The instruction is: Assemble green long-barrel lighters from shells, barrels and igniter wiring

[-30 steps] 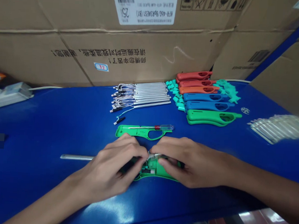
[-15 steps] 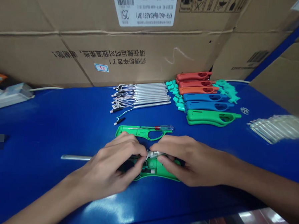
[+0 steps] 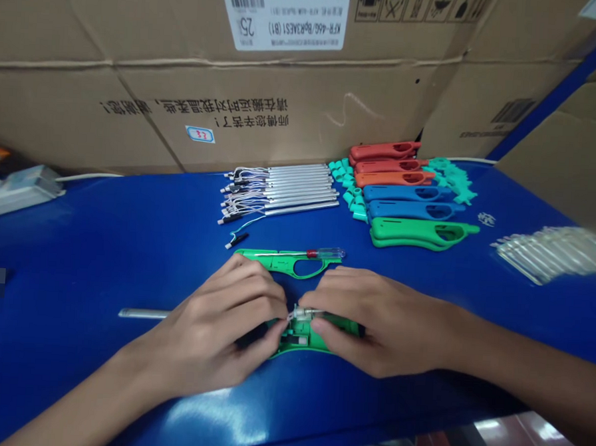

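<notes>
My right hand grips a clear plastic lighter fuel tank between thumb and fingers, much of it hidden under the hand. At the tank's left end, my left hand pinches a small whitish piece, partly covered by the fingertips. Both hands work just above an open green lighter shell half, in which a small dark part with a white end lies. A silver metal tube sticks out to the left from beneath my left hand. Behind, a screwdriver rests across another green shell half.
Silver tubes with wires lie in a row at the back. Beside them are teal rings and red, orange, blue and green lighter shells. Clear tanks are lined up at right. A cardboard box stands behind the blue table.
The left fingers have shifted slightly left and curled closer together at the tank's end. The tank has moved a little lower, and its whitish end piece shows more.
</notes>
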A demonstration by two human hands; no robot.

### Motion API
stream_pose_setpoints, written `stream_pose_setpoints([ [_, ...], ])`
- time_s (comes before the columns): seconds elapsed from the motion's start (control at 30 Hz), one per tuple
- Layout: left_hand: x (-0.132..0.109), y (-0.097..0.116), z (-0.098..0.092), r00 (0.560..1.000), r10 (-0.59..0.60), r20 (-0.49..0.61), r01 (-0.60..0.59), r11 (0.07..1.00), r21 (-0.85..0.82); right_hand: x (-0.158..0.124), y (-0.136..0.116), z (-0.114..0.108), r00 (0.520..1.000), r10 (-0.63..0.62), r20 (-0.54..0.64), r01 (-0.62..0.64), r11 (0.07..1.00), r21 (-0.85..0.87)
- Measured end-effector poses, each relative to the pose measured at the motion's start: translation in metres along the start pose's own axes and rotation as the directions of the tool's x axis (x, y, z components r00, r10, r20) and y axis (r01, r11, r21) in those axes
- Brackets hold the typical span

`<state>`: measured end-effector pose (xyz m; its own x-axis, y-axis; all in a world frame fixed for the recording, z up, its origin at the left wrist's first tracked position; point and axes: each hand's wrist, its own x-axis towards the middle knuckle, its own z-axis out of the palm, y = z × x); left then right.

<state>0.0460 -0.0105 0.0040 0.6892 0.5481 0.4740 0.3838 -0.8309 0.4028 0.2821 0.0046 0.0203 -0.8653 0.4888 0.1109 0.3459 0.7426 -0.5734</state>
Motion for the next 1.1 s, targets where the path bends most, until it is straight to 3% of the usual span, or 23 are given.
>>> stream_pose_setpoints([
  [0.27,0.0001,0.0020,0.0001,0.999,0.024,0.034,-0.024,1.000,-0.005,-0.0024,-0.0012,0.0019,0.999,0.032,-0.036,-0.034,0.999,-0.035],
  [0.6,-0.0010,0.0029,-0.0006,0.997,-0.013,0.081,0.013,1.000,0.010,-0.0015,-0.0027,0.0034,0.995,0.087,0.043,-0.082,0.991,-0.105],
  [1.1,0.0019,0.0036,-0.0008,0.987,-0.030,0.159,0.037,0.998,-0.044,-0.0030,-0.0042,0.0083,0.997,0.077,0.010,-0.073,0.975,-0.210],
])
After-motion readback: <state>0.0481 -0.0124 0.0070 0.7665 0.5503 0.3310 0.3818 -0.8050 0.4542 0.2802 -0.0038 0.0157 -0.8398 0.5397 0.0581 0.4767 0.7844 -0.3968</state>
